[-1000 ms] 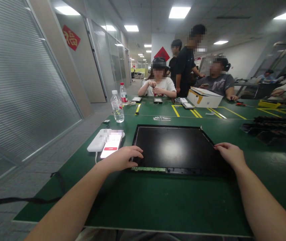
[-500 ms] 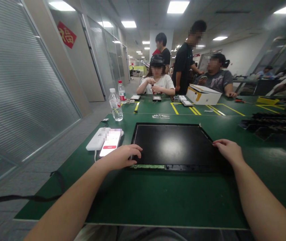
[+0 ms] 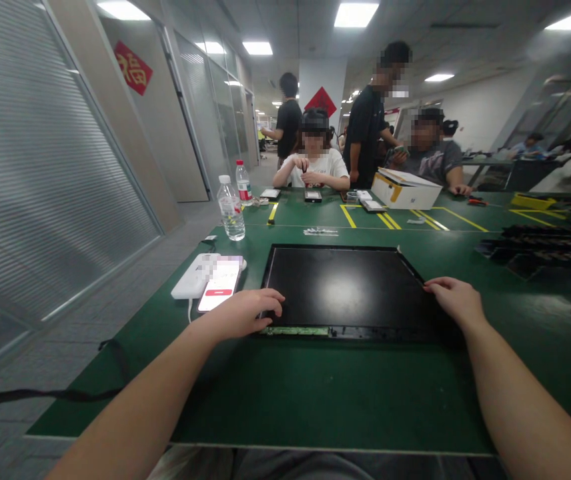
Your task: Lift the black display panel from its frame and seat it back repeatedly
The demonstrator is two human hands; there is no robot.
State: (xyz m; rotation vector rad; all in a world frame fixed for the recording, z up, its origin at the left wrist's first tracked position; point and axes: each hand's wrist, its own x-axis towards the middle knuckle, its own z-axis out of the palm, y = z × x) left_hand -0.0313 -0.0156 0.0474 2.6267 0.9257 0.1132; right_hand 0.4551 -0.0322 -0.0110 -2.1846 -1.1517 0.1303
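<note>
A black display panel (image 3: 345,287) lies flat on the green table, with a green circuit strip (image 3: 298,331) exposed along its near edge. At its near left corner, my left hand (image 3: 248,310) is closed around the side edge, thumb below and fingers curled over the top. My right hand (image 3: 455,300) pinches the right side edge between thumb and fingertips. Part of each side edge is hidden by the fingers. Left of the panel, close to my left wrist, a lit phone (image 3: 221,283) rests against a white power bank (image 3: 193,275) with a white cable.
Two water bottles (image 3: 231,208) stand at the far left. A white box (image 3: 408,190) and small devices sit across the table (image 3: 315,400), where a co-worker (image 3: 315,163) handles something small. Dark stacked parts (image 3: 540,247) lie to the right. Other people are behind.
Both my hands and the panel hold nearly still. In the background, a standing person in black has moved left, uncovering a red diamond sign on the pillar.
</note>
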